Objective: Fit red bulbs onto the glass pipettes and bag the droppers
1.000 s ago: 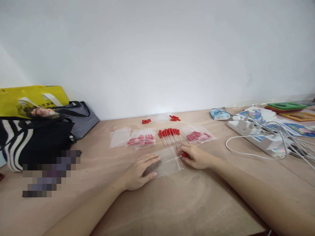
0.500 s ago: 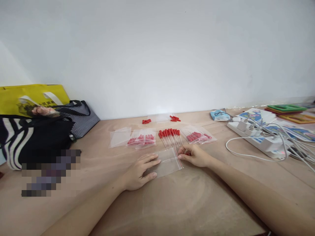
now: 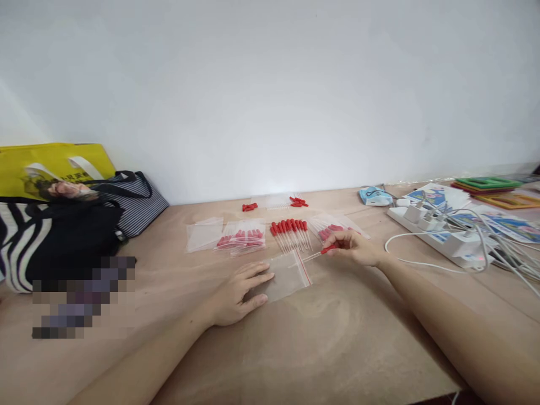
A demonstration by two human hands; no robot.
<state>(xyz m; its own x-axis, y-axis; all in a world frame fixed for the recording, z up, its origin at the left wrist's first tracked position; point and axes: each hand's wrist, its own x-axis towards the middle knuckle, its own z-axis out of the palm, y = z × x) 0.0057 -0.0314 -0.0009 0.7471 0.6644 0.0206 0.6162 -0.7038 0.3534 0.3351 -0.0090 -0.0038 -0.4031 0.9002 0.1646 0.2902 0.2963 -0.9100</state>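
My left hand (image 3: 242, 295) lies with fingers apart, its fingertips resting on the left part of a clear zip bag (image 3: 282, 286). The bag's red-lined mouth faces right. Pinched in my right hand (image 3: 352, 247) is a glass dropper (image 3: 329, 249), held by its red rubber bulb. Its thin clear tube points left across the bag's mouth, and the tip appears to lie within the bag. Just beyond the bag is a fanned row of several red-bulbed droppers (image 3: 290, 228). Filled bags of droppers lie left (image 3: 243, 237) and right (image 3: 333, 228) of that row.
Flat clear bags (image 3: 205, 235) lie at left. Loose red bulbs (image 3: 250, 207) and more red pieces (image 3: 298, 201) are near the wall. A white power strip (image 3: 442, 239) with cables, a blue mask (image 3: 375, 196) and coloured frames (image 3: 487, 184) sit right; a black bag (image 3: 80, 242) stands left.
My right hand has moved right and slightly up from the bag's mouth, and the dropper's red bulb and tube now show. My left hand has stayed on the bag.
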